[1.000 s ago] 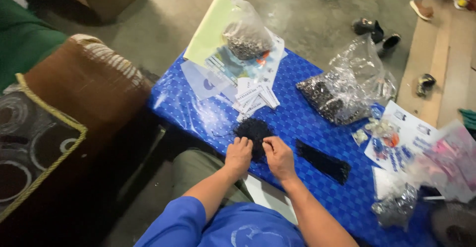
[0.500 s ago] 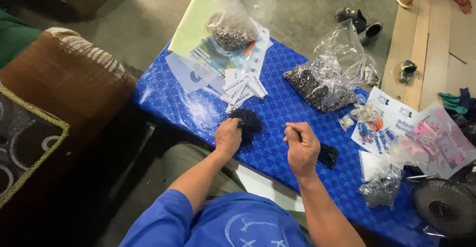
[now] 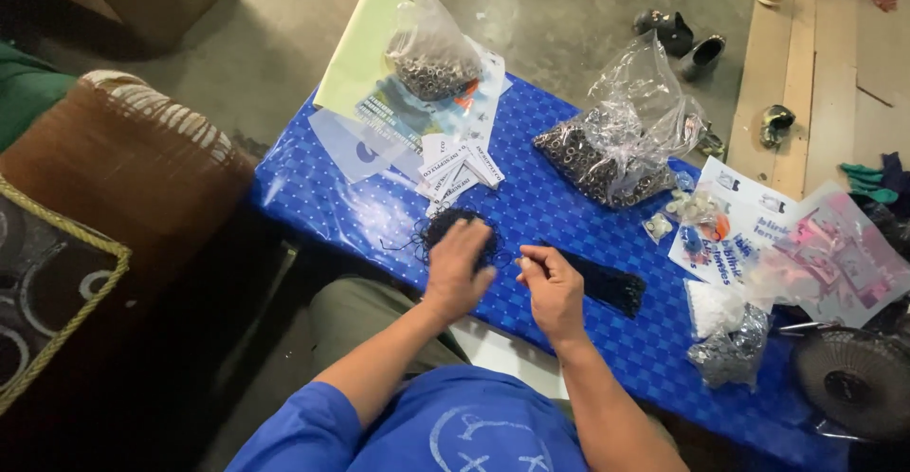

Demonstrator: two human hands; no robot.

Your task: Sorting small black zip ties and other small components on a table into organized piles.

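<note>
Left grip [image 3: 459,268] now flat on black thread pile [image 3: 457,230]

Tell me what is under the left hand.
The left hand rests on a black tangle of thread on the blue table. The part beneath the palm is hidden.

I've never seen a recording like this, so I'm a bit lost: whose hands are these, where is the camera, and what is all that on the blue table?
There is no machine here. A person in a blue shirt wears a camera on the head, so the one view looks down at that person's own two hands. The left hand rests on a tangle of thin black threads. The right hand pinches something too small to make out. Both work over a table with a blue checked cover. On it lie two clear plastic bags of small metal rings, a pile of small white tags, printed paper sheets, a flat black strip and smaller bags. Shoes lie on the floor beyond.
</note>
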